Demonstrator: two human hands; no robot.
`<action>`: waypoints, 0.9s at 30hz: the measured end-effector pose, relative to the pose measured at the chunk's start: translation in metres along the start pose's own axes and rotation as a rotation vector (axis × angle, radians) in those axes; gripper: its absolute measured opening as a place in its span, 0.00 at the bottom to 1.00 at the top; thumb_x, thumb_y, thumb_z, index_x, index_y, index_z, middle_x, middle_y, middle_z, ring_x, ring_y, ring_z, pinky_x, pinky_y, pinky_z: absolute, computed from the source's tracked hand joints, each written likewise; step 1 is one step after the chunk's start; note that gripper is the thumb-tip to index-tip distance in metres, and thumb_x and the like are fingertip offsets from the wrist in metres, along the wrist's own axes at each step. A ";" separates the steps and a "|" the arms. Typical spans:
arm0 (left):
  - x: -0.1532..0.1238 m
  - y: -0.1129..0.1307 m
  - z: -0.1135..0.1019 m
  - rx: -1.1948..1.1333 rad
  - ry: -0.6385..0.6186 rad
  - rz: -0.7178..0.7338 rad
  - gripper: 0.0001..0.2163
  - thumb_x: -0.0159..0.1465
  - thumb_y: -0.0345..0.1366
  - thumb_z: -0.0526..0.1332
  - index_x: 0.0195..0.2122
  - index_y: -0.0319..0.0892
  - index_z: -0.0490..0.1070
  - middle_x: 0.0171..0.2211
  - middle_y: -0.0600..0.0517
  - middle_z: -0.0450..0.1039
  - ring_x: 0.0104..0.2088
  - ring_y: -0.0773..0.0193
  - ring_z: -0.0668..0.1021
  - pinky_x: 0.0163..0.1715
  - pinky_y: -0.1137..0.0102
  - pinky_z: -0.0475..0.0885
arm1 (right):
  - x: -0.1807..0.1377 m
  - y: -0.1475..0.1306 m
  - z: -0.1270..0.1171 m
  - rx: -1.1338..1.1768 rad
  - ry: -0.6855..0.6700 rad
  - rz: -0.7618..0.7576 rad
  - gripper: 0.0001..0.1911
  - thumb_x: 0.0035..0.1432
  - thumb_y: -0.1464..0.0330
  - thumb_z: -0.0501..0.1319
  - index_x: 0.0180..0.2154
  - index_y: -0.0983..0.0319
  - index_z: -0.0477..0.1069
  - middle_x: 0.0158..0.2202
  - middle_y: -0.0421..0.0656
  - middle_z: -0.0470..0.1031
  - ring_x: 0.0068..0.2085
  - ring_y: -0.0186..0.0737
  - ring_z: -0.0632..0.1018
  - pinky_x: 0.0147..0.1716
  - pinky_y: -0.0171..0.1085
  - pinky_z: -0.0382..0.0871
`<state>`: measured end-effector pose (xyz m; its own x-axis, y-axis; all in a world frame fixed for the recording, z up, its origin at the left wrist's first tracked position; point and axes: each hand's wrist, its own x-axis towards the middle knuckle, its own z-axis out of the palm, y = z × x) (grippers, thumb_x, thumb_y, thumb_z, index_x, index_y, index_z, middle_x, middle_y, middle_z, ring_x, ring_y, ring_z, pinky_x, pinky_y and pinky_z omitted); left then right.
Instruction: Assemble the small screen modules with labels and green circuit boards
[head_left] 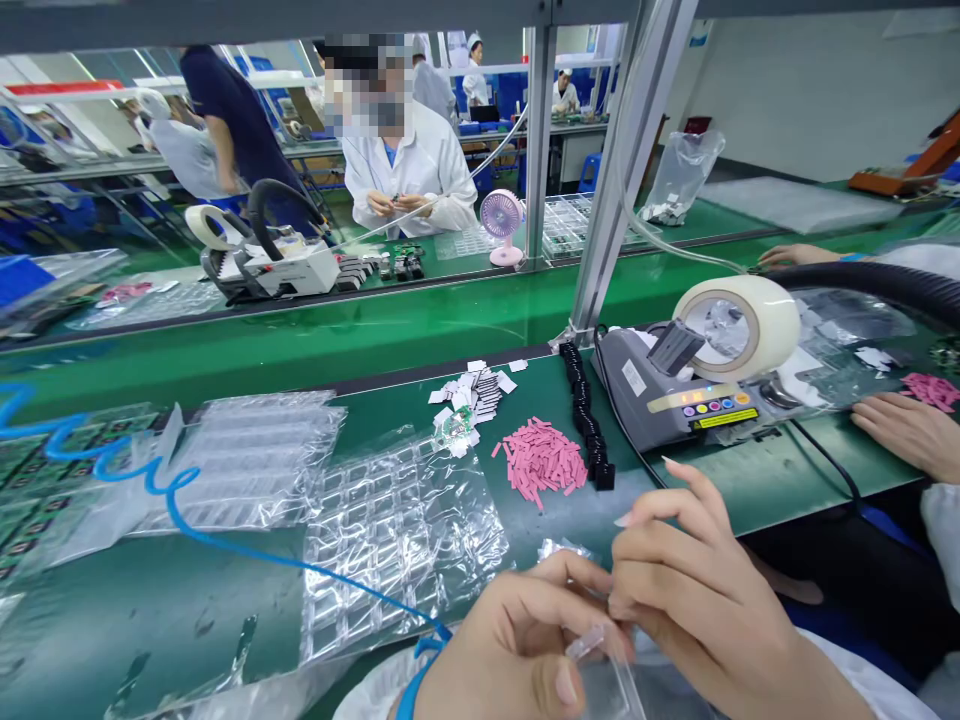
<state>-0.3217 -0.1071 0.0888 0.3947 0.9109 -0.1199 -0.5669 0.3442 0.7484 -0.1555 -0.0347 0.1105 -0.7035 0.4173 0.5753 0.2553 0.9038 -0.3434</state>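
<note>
My left hand (529,640) is closed around a transparent plastic piece (626,678) with a raised edge, low in the view. A blue wrist strap (411,695) with a coiled cord circles that wrist. My right hand (701,585) meets the left fingertips in a pinch, its upper fingers lifted. Whatever lies between the pinched fingertips is hidden. Just beyond my hands lies a heap of pink strips (541,458), beside a row of black parts (587,415). White pieces (484,390) are piled farther back, with a small green circuit board (455,428) on them.
A transparent compartment tray (367,540) lies left of my hands, near stacked plastic trays (240,455). The blue coiled cord (277,553) crosses the bench. A grey tape dispenser (660,390) stands right. A neighbour's hand (911,435) rests farther right; another person works opposite.
</note>
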 end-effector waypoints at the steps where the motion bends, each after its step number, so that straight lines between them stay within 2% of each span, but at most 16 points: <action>1: 0.000 0.001 0.000 0.003 0.002 -0.010 0.16 0.49 0.48 0.67 0.34 0.43 0.79 0.38 0.48 0.62 0.40 0.59 0.68 0.46 0.62 0.62 | 0.000 0.000 0.000 0.001 -0.007 -0.003 0.11 0.58 0.78 0.52 0.27 0.60 0.65 0.26 0.36 0.72 0.36 0.39 0.70 0.55 0.50 0.44; 4: -0.001 0.002 0.001 0.014 0.015 -0.026 0.16 0.49 0.48 0.67 0.34 0.44 0.79 0.38 0.48 0.63 0.41 0.59 0.68 0.46 0.62 0.62 | -0.001 0.001 -0.002 -0.004 -0.033 -0.019 0.11 0.58 0.78 0.52 0.27 0.60 0.65 0.26 0.36 0.73 0.36 0.39 0.70 0.55 0.50 0.44; 9: -0.003 0.003 0.003 0.014 -0.004 -0.029 0.15 0.49 0.47 0.67 0.34 0.44 0.79 0.37 0.48 0.64 0.41 0.60 0.69 0.44 0.64 0.62 | 0.000 0.001 -0.004 -0.046 0.018 -0.031 0.13 0.55 0.80 0.52 0.26 0.59 0.66 0.24 0.35 0.72 0.34 0.38 0.71 0.56 0.49 0.43; 13: -0.003 0.003 0.003 0.017 0.009 -0.053 0.16 0.48 0.48 0.68 0.33 0.42 0.79 0.37 0.47 0.65 0.41 0.59 0.69 0.45 0.64 0.62 | -0.002 0.003 -0.002 -0.031 0.000 -0.033 0.12 0.55 0.80 0.52 0.27 0.59 0.67 0.24 0.35 0.73 0.34 0.38 0.71 0.56 0.49 0.42; 20: -0.002 0.004 0.003 0.013 0.094 -0.090 0.18 0.47 0.50 0.67 0.32 0.41 0.80 0.37 0.47 0.65 0.40 0.58 0.70 0.44 0.63 0.64 | -0.004 0.002 0.000 0.028 0.008 0.008 0.12 0.58 0.79 0.52 0.27 0.60 0.67 0.27 0.35 0.74 0.37 0.38 0.68 0.56 0.50 0.42; 24: -0.002 0.004 0.004 -0.042 0.097 -0.084 0.17 0.48 0.47 0.67 0.32 0.40 0.80 0.36 0.47 0.66 0.39 0.59 0.71 0.44 0.64 0.66 | -0.003 0.002 0.002 -0.001 -0.036 0.021 0.12 0.57 0.80 0.51 0.27 0.61 0.65 0.27 0.36 0.73 0.36 0.38 0.66 0.55 0.52 0.44; 27: -0.002 0.003 0.003 -0.134 0.097 -0.082 0.14 0.50 0.44 0.67 0.33 0.39 0.79 0.37 0.47 0.68 0.40 0.60 0.73 0.48 0.63 0.65 | -0.005 0.004 0.008 -0.033 -0.049 0.013 0.12 0.56 0.81 0.50 0.26 0.62 0.63 0.26 0.38 0.71 0.34 0.37 0.65 0.54 0.54 0.45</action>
<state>-0.3218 -0.1088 0.0933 0.3758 0.8939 -0.2444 -0.6292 0.4398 0.6408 -0.1569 -0.0336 0.1002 -0.7314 0.4246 0.5337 0.2858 0.9014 -0.3254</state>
